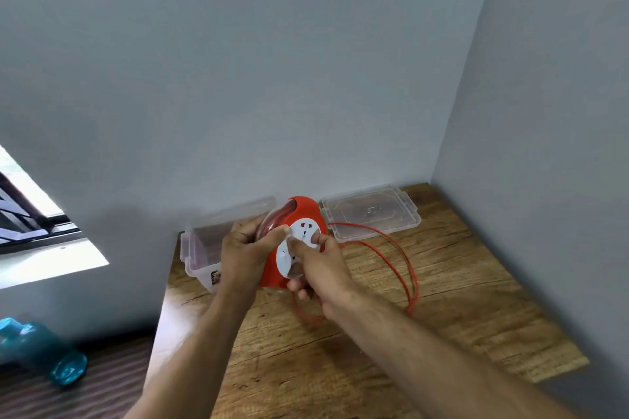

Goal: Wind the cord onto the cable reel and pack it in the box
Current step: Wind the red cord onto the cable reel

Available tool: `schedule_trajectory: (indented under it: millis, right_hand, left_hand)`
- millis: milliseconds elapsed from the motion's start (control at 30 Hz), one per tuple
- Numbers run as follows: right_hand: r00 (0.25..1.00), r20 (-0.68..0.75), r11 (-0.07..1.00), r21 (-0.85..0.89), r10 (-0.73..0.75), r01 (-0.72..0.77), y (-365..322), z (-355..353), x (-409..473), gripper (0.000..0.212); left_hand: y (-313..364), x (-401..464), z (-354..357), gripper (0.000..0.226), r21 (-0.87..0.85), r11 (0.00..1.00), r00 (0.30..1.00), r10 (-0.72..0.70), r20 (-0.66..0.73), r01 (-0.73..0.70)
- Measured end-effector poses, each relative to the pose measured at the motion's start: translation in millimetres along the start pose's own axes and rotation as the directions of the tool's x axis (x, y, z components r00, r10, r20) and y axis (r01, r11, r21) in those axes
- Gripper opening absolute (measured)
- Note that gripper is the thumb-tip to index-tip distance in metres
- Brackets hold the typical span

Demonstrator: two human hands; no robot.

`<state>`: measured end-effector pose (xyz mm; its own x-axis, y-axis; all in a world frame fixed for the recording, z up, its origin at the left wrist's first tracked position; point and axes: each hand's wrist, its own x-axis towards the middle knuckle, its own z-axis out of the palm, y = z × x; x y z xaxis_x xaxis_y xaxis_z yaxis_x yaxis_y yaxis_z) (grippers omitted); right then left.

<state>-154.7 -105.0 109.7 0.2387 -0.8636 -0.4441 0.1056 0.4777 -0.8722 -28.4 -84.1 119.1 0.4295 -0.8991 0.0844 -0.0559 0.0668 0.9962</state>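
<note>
A red cable reel (304, 209) with a white socket face is held above the wooden table (442, 299). My left hand (246, 250) grips the reel's left side, thumb on the white face. My right hand (320, 270) holds the reel's lower right, fingers on the white disc. Loose orange cord (405, 262) runs from the reel in a wide loop over the table to the right, then back under my right hand. The clear plastic box (200, 248) stands behind my left hand by the wall.
The box's clear lid (371, 214) lies flat at the back right by the wall. Walls close the table's back and right sides. A teal object (44, 350) lies on the floor at the left, below a window (30, 214).
</note>
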Motion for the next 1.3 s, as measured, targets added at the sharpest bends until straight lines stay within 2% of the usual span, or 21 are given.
schedule_trajectory:
  millis: [67, 133, 167, 200, 233, 267, 333, 433, 567, 700, 767, 833, 900, 967, 1033, 1100, 1133, 1167, 1200, 1233, 1300]
  right_hand:
    - [0.998, 0.057, 0.997, -0.074, -0.013, 0.017, 0.5, -3.3, -4.6, 0.051]
    - [0.986, 0.082, 0.919, -0.359, -0.142, 0.162, 1.5, -12.1, -5.9, 0.053]
    - [0.950, 0.091, 0.746, -0.598, -0.298, 0.292, 0.0, -20.5, -6.1, 0.050]
    - [0.864, 0.152, 0.437, -0.812, -0.480, 0.386, -1.9, -31.6, -6.2, 0.047]
    - [0.746, 0.303, 0.094, -0.894, -0.593, 0.438, -3.7, -43.2, -5.8, 0.045]
    - [0.646, 0.491, -0.175, -0.853, -0.584, 0.491, -6.4, -52.7, -6.4, 0.048]
    - [0.533, 0.771, -0.506, -0.634, -0.349, 0.585, -9.7, -64.5, -5.3, 0.060]
    - [0.465, 0.879, -0.688, -0.399, -0.100, 0.607, -18.6, -68.8, 3.5, 0.063]
    - [0.251, 0.967, -0.794, -0.190, -0.050, 0.577, -35.6, -74.9, 20.8, 0.062]
    - [0.188, 0.982, -0.830, -0.116, -0.013, 0.546, -33.1, -69.5, 33.5, 0.056]
    - [0.212, 0.974, -0.832, -0.182, -0.080, 0.523, -28.3, -68.1, 33.0, 0.049]
    - [0.287, 0.932, -0.788, -0.345, -0.222, 0.511, -19.8, -65.7, 32.0, 0.047]
    - [0.408, 0.792, -0.610, -0.611, -0.455, 0.505, -6.2, -55.5, 27.0, 0.052]
    - [0.538, 0.511, -0.258, -0.840, -0.670, 0.477, 6.9, -40.6, 20.3, 0.058]
    - [0.663, 0.160, 0.215, -0.868, -0.731, 0.447, 18.3, -26.5, 11.5, 0.061]
    - [0.809, -0.101, 0.644, -0.666, -0.578, 0.377, 26.3, -13.7, 3.2, 0.059]
    - [0.880, -0.168, 0.818, -0.476, -0.445, 0.323, 28.9, -10.5, 2.8, 0.057]
    - [0.935, -0.169, 0.927, -0.270, -0.311, 0.260, 28.9, -8.8, 3.9, 0.053]
    - [0.968, -0.130, 0.971, -0.133, -0.214, 0.197, 28.6, -10.5, 5.7, 0.047]
    - [0.978, -0.079, 0.975, -0.126, -0.193, 0.182, 26.7, -14.8, 6.2, 0.041]
    - [0.938, -0.006, 0.873, -0.366, -0.347, 0.321, 23.7, -32.2, 9.4, 0.032]
  left_hand:
    - [-1.7, 0.2, 1.0, 0.025, 0.045, 0.999, 1.000, 0.000, -0.022, 0.001]
    - [-4.5, 2.3, 0.5, 0.009, 0.080, 0.997, 0.998, -0.015, -0.062, 0.020]
    - [-6.2, 4.6, -0.9, 0.006, 0.074, 0.996, 0.995, -0.040, -0.091, 0.047]
    - [-7.3, 6.5, -3.0, 0.011, 0.045, 0.996, 0.991, -0.070, -0.111, 0.075]
    - [-7.1, 7.9, -5.4, 0.013, 0.000, 0.995, 0.989, -0.099, -0.113, 0.099]
    - [-6.0, 9.0, -7.4, 0.014, -0.033, 0.992, 0.987, -0.121, -0.102, 0.118]
    - [-1.6, 10.7, -8.7, 0.011, -0.023, 0.988, 0.987, -0.151, -0.057, 0.150]
    - [6.8, 14.1, -9.5, 0.013, 0.048, 0.980, 0.981, -0.193, -0.007, 0.193]
    - [13.0, 18.4, -13.9, 0.007, 0.140, 0.964, 0.965, -0.241, 0.104, 0.225]
    - [14.9, 17.4, -7.8, 0.009, 0.147, 0.958, 0.946, -0.270, 0.181, 0.246]
    - [15.4, 16.5, -5.5, 0.010, 0.140, 0.961, 0.951, -0.259, 0.171, 0.237]
    - [13.2, 16.1, -6.0, 0.012, 0.105, 0.968, 0.963, -0.240, 0.123, 0.228]
    - [10.6, 14.4, -5.5, 0.013, 0.047, 0.976, 0.973, -0.214, 0.082, 0.211]
    - [7.2, 12.9, -1.7, 0.015, 0.031, 0.986, 0.986, -0.162, 0.039, 0.161]
    - [4.7, 10.3, 4.8, 0.013, 0.018, 0.993, 0.993, -0.117, -0.002, 0.117]
    - [1.7, 5.0, 10.5, 0.012, 0.059, 0.995, 0.997, -0.074, -0.035, 0.076]
    - [-0.1, 2.1, 12.4, 0.015, 0.078, 0.995, 0.997, -0.060, -0.043, 0.063]
    - [-2.2, -0.3, 12.5, 0.015, 0.077, 0.995, 0.997, -0.060, -0.049, 0.063]
    - [-4.1, -1.3, 11.1, 0.012, 0.053, 0.996, 0.996, -0.073, -0.055, 0.076]
    - [-5.7, -1.6, 9.1, 0.009, 0.002, 0.995, 0.993, -0.100, -0.062, 0.100]
    - [-8.5, 0.2, 2.9, 0.013, -0.122, 0.978, 0.981, -0.180, -0.066, 0.171]
